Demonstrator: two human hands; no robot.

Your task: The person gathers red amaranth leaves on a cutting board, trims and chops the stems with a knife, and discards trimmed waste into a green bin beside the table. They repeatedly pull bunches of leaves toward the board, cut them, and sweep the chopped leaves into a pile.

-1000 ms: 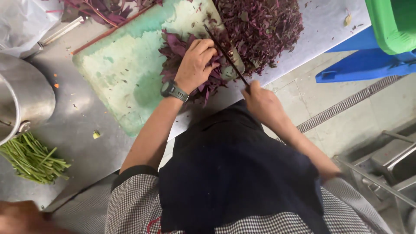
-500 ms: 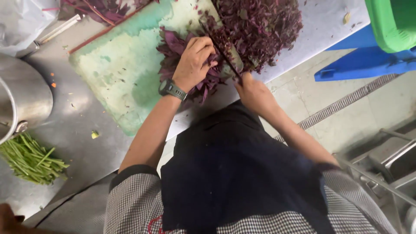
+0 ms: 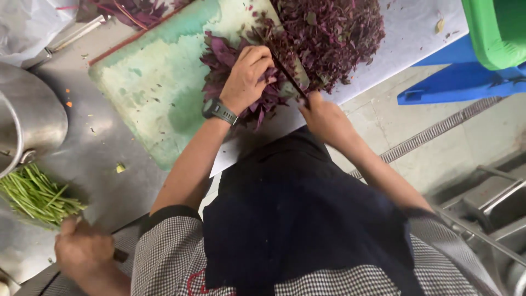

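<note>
A worn green plastic cutting board (image 3: 164,93) lies on the steel counter (image 3: 93,164). On it, a bunch of purple leaves (image 3: 230,71) sits under the left hand (image 3: 249,77), with the heap of chopped purple leaves (image 3: 334,33) just to its right and the knife blade (image 3: 290,77) between them. A round steel pot (image 3: 27,120) stands left of the board, thin green stalks (image 3: 35,194) before it.

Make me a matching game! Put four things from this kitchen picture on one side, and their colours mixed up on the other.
Things:
1. leaves
2. bin
3. pot
4. apron

Colours:
a. silver
b. dark navy
c. purple
d. bright green

Pairs: 1-c, 2-d, 3-a, 4-b
</note>
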